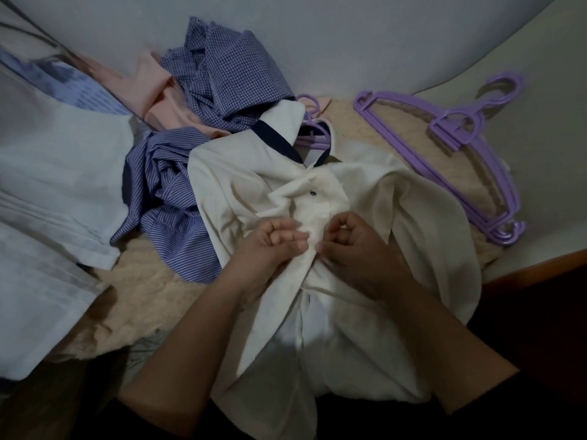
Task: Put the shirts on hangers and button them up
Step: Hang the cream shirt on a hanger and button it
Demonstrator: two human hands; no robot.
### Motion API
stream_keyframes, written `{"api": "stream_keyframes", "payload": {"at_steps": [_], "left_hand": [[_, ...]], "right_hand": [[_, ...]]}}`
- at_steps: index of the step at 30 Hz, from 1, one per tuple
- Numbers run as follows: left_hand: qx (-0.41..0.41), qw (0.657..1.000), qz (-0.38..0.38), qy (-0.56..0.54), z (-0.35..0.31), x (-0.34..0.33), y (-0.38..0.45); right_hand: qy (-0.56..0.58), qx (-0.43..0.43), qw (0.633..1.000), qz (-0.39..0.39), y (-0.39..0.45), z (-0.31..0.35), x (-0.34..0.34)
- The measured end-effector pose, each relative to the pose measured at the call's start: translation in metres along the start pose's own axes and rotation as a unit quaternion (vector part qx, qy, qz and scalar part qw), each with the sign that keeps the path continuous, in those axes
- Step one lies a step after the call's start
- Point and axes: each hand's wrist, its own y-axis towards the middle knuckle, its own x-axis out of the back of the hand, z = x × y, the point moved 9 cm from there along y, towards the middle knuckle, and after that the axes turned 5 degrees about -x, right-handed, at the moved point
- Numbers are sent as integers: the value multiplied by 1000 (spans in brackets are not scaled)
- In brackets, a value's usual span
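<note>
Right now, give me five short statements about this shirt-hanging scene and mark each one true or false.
1. Both hands, the left hand and the right hand, pinch the front of the white shirt. True.
2. The white shirt already has a purple hanger at its collar. True.
3. The spare hangers are green. False: they are purple.
4. The checked shirt lies on the spare hangers. False: it lies apart, behind the white shirt.
5. A striped shirt lies left of the white shirt. True.
</note>
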Motion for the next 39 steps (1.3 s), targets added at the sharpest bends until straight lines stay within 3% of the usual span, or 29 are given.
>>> {"api": "stream_keyframes", "payload": {"at_steps": [2, 3, 5, 7, 15, 17, 21, 25, 30, 35, 37, 39], "left_hand": [[-18, 996, 55, 72, -17, -9, 9], [-21, 983, 87, 160, -19, -13, 13], [-23, 931, 132, 340, -14, -9, 20], [-20, 908, 144, 393, -6, 0, 22], [7, 938, 143, 315, -6, 7, 18], [0, 944, 122, 306, -15, 9, 22], [-49, 950, 57, 303, -48, 3, 34], [-116, 943, 1, 310, -88, -9, 51], [-210, 892, -91, 389, -142, -21, 76], [-315, 778, -175, 515, -193, -46, 106], [-307, 734, -189, 576, -200, -53, 123], [-237, 714, -168, 637, -195, -53, 140]], "right_hand": [[-22, 22, 999, -15, 7, 17, 11], [-50, 32, 998, -28, 10, 23, 16], [-100, 29, 994, -41, 14, 24, 23], [-133, 0, 991, -17, 15, 14, 22], [-243, -29, 968, 53, 3, 2, 8], [-281, -9, 959, 27, 2, 12, 9], [-207, 24, 975, -73, 13, 35, 19], [-236, 60, 961, -129, 37, 66, 27], [-256, 112, 940, -198, 72, 110, 39], [-265, 168, 912, -263, 108, 142, 49], [-288, 154, 914, -239, 125, 140, 49], [-303, 111, 928, -188, 138, 130, 46]]}}
